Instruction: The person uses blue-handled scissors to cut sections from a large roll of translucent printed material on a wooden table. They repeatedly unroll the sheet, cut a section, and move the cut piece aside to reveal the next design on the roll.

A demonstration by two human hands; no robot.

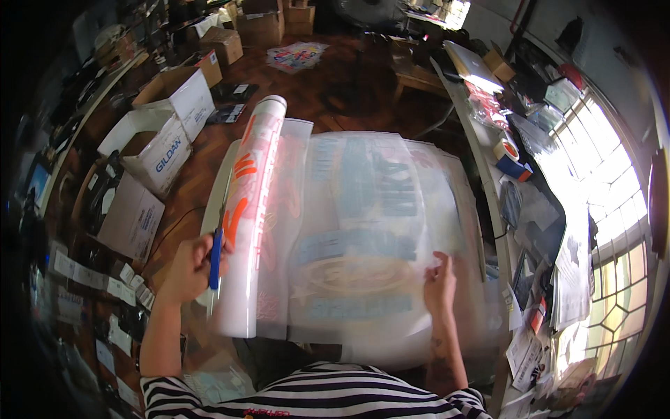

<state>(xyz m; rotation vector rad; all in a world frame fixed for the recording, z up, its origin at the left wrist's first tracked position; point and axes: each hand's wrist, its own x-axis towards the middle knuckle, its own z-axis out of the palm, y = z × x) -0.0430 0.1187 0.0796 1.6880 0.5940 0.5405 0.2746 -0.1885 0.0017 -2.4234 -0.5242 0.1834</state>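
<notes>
A slim blue tool (216,260), shaped like a utility knife, is gripped upright in my left hand (195,265). That hand is against the left side of a rolled sheet of film (246,279), which shows red and orange print. The roll lies lengthwise over the left part of a stack of translucent printed sheets (363,209). Faint blue and yellow designs show through the top sheet. Over the right part of these sheets is my right hand (440,279), its fingers loosely bent and apart, with nothing seen in them. Whether it touches the sheet I cannot tell.
White cardboard boxes (157,150) stand on the wooden floor to the left. Along the right runs a cluttered bench with a tape roll (506,150), a laptop (473,66) and papers. A printed sheet (296,56) lies on the floor at the far side.
</notes>
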